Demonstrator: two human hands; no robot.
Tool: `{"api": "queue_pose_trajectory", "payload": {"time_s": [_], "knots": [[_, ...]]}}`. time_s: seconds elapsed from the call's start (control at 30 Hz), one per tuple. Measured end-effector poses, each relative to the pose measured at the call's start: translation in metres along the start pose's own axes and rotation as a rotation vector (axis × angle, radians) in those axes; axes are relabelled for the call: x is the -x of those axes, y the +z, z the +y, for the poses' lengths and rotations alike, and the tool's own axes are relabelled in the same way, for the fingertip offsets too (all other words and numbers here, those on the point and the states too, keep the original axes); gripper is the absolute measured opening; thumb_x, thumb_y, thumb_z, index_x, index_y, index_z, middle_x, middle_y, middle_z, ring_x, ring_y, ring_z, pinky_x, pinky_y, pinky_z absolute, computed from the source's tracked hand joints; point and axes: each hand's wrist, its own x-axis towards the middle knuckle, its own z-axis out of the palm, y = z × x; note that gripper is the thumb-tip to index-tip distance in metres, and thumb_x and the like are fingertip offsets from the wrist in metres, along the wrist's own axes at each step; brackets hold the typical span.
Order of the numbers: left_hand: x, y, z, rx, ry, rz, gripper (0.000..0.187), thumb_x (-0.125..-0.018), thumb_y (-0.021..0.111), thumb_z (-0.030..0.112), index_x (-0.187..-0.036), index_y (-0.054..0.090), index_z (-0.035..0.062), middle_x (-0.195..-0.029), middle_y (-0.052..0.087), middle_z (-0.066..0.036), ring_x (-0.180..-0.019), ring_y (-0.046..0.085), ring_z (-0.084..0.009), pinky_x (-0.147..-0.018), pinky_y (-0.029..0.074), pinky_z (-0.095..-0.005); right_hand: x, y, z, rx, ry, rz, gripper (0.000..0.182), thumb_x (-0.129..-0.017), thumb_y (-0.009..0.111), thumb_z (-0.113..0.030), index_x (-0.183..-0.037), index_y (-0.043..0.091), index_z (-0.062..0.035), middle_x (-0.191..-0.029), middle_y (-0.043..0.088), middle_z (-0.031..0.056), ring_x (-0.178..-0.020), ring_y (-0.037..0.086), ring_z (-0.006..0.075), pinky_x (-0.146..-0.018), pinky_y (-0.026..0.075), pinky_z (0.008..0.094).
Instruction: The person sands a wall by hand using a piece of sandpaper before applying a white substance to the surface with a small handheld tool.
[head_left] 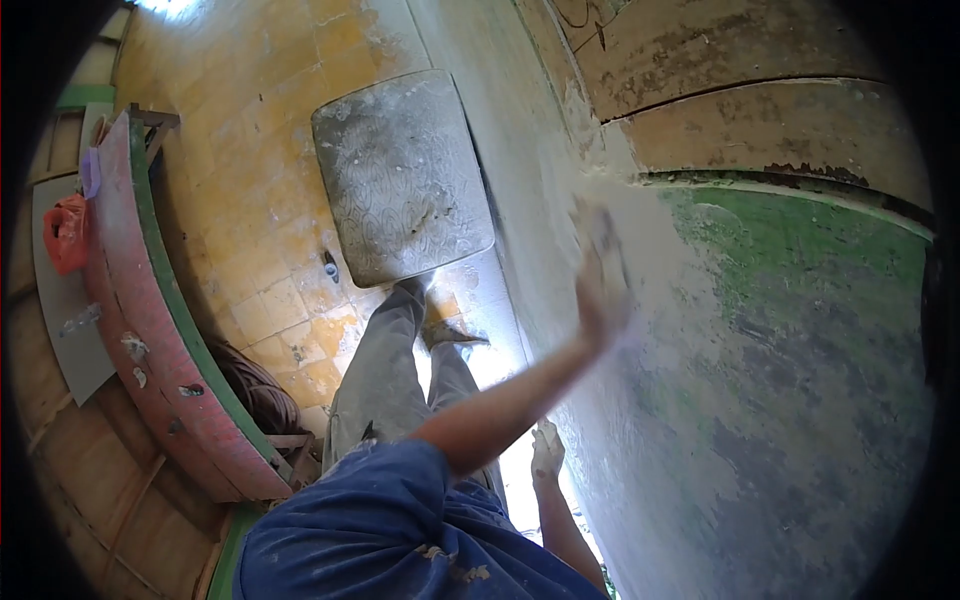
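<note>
My left hand (pixel 602 275) reaches across in front of my body to the wall (pixel 740 330). Motion blurs its fingers, so I cannot make out whether they hold anything. Around it the wall carries a pale grey-white smear, with worn green paint farther right. Lower down, near the foot of the wall, my right hand (pixel 547 452) has its fingers curled together. Pale residue covers them, and what they hold, if anything, is too small to make out.
A dusty grey panel with an embossed pattern (pixel 405 180) lies by the wall beyond my feet. A small dark object (pixel 330 266) sits on the yellow tiles (pixel 240 200). Leftward are a long pink-and-green wooden piece (pixel 150 300) and a red plastic bag (pixel 66 235).
</note>
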Motion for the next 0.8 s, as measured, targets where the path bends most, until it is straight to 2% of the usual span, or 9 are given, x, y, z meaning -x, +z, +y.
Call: {"api": "queue_pose_trajectory", "payload": {"time_s": [0.03,0.07,0.27,0.3,0.4,0.53,0.6,0.63,0.8], "knots": [[-0.022,-0.009,0.003,0.076,-0.117,0.035,0.050,-0.103,0.034,0.013,-0.149,0.024,-0.0061,-0.154,0.019,-0.024,-0.125,0.042,-0.0285,-0.106,0.033,-0.0363,0.003,-0.004,-0.003,-0.032,-0.013,-0.048,0.038,-0.096,0.050,-0.005,-0.132,0.051,0.0078,-0.131,0.058,0.0185,-0.123,0.053,0.0230,-0.104,0.040,0.0314],[-0.036,-0.017,0.005,0.148,-0.233,0.070,0.049,-0.104,0.034,0.014,-0.148,0.027,-0.0072,-0.153,0.029,-0.026,-0.119,0.056,-0.0303,-0.103,0.041,-0.0363,0.002,-0.006,-0.004,-0.029,-0.012,-0.048,0.038,-0.096,0.050,-0.005,-0.132,0.051,0.0078,-0.131,0.058,0.0185,-0.123,0.053,0.0230,-0.104,0.040,0.0314],[-0.010,0.015,0.032,-0.147,-0.009,0.290,0.054,-0.104,0.036,0.018,-0.149,0.021,-0.0069,-0.155,0.027,-0.023,-0.144,0.025,-0.0262,-0.117,0.020,-0.0308,0.002,0.004,0.013,0.120,-0.081,-0.081,0.038,-0.097,0.047,-0.008,-0.132,0.051,0.0079,-0.131,0.058,0.0210,-0.122,0.054,0.0258,-0.104,0.040,0.0340],[-0.010,0.011,0.029,-0.132,0.004,0.257,0.051,-0.103,0.036,0.016,-0.146,0.024,-0.0073,-0.150,0.032,-0.022,-0.139,0.030,-0.0258,-0.114,0.024,-0.0310,0.007,0.007,0.012,0.242,-0.256,-0.102,0.039,-0.097,0.047,-0.010,-0.132,0.052,0.0066,-0.131,0.057,0.0226,-0.124,0.053,0.0293,-0.106,0.038,0.0356],[-0.012,0.001,0.018,-0.081,0.040,0.162,0.042,-0.101,0.037,0.010,-0.139,0.035,-0.0082,-0.134,0.046,-0.019,-0.125,0.044,-0.0246,-0.105,0.036,-0.0317,0.021,0.013,-0.004,0.311,-0.038,-0.140,0.040,-0.096,0.048,-0.012,-0.132,0.053,0.0057,-0.132,0.057,0.0228,-0.128,0.051,0.0300,-0.107,0.037,0.0361],[-0.022,-0.013,0.022,-0.053,0.078,0.061,0.036,-0.099,0.038,0.004,-0.131,0.047,-0.0092,-0.119,0.061,-0.017,-0.110,0.059,-0.0234,-0.096,0.047,-0.0323,0.006,0.003,0.032,0.125,-0.142,-0.113,0.040,-0.096,0.048,-0.010,-0.131,0.052,0.0076,-0.135,0.055,0.0206,-0.130,0.049,0.0276,-0.111,0.034,0.0351],[-0.052,-0.016,0.048,-0.040,-0.173,0.103,0.053,-0.095,0.039,0.003,-0.146,0.028,-0.0089,-0.154,0.027,-0.025,-0.146,0.023,-0.0285,-0.119,0.017,-0.0358,0.008,0.003,0.026,0.050,-0.099,-0.076,0.039,-0.095,0.048,-0.008,-0.131,0.052,0.0085,-0.135,0.055,0.0210,-0.130,0.049,0.0276,-0.112,0.033,0.0351],[-0.044,-0.015,0.002,-0.047,0.090,0.127,0.052,-0.097,0.039,0.004,-0.147,0.028,-0.0073,-0.156,0.022,-0.025,-0.147,0.016,-0.0288,-0.119,0.013,-0.0379,0.003,0.003,0.037,0.040,-0.105,-0.057,0.039,-0.095,0.047,-0.005,-0.130,0.052,0.0095,-0.134,0.056,0.0213,-0.129,0.049,0.0282,-0.111,0.033,0.0348],[0.064,0.029,-0.001,-0.355,0.453,0.093,0.052,-0.100,0.038,0.005,-0.149,0.025,-0.0040,-0.159,0.010,-0.023,-0.149,0.001,-0.0297,-0.120,0.004,-0.0420,-0.001,0.002,0.044,0.152,-0.060,-0.124,0.039,-0.093,0.047,-0.006,-0.130,0.053,0.0081,-0.133,0.057,0.0212,-0.128,0.051,0.0284,-0.110,0.035,0.0348]]}}
